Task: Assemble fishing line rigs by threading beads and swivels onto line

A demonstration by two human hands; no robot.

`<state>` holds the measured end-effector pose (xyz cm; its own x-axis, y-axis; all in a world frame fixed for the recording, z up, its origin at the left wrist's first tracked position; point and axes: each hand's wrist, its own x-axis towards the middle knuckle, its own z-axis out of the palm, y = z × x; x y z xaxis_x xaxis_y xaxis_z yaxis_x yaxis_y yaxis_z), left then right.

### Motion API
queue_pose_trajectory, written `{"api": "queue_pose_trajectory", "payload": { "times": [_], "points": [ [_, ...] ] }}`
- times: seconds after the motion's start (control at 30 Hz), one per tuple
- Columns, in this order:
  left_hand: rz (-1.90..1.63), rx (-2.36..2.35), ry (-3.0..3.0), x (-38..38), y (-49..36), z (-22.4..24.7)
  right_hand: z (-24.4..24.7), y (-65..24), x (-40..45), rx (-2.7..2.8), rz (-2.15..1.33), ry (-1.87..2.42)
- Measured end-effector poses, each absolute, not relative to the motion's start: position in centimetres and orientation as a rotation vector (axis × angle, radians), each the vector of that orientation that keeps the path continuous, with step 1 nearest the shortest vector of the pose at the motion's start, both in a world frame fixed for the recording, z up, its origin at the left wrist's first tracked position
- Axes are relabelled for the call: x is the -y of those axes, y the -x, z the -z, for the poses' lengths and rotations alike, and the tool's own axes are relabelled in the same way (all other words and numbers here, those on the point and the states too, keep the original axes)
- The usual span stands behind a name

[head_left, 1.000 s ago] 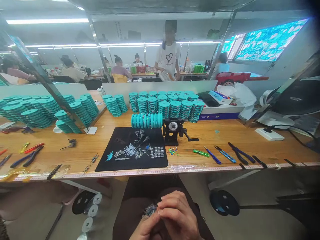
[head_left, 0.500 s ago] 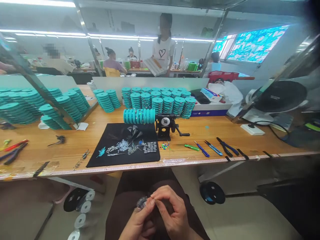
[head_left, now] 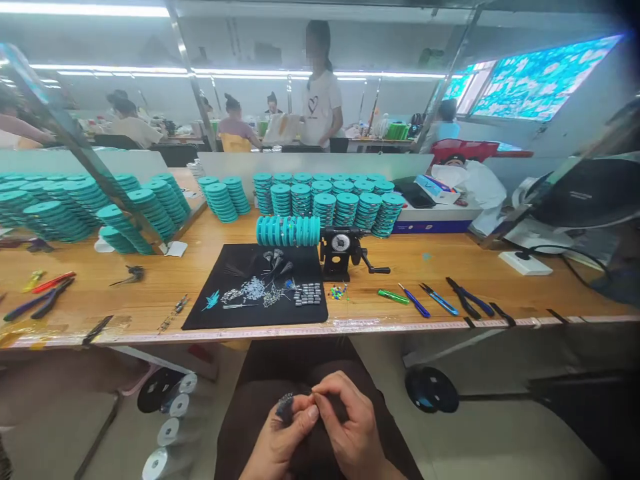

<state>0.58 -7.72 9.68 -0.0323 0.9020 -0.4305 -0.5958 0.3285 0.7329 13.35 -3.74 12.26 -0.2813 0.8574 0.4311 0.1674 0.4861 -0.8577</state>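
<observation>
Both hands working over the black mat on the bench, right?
No, the hands aren't over the mat. The head view shows the left hand and right hand below the front edge of the bench, closer to the body. The black mat lies on the bench, ahead of them.

Spools [head_left: 325, 210] stand behind a mat [head_left: 260, 317], what looks like a winder [head_left: 340, 253] to its right.

Workbench [head_left: 150, 293]: smooth varnished wood | mat [head_left: 260, 317]: matt black cloth | stacked spools [head_left: 287, 231]: glossy teal plastic | winder crank [head_left: 377, 270]: black metal | plier handles [head_left: 475, 304]: shiny blue plastic | bundle in lap [head_left: 285, 405]: rough, dark, material unclear
</observation>
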Motion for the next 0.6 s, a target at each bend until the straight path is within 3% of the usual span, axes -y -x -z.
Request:
{"api": "queue_pose_trajectory", "payload": {
  "times": [0.33, 0.6],
  "points": [
    [-1.269, -1.291, -0.674, 8.0, 0.4, -9.1, -13.2, -13.7, 4.5, 1.762, -0.916, 1.237],
    [-1.276, -1.424, -0.827, 8.1, 0.6, -9.8, -13.2, -13.6, 5.1, 1.966, -0.719, 1.255]
  ]
}}
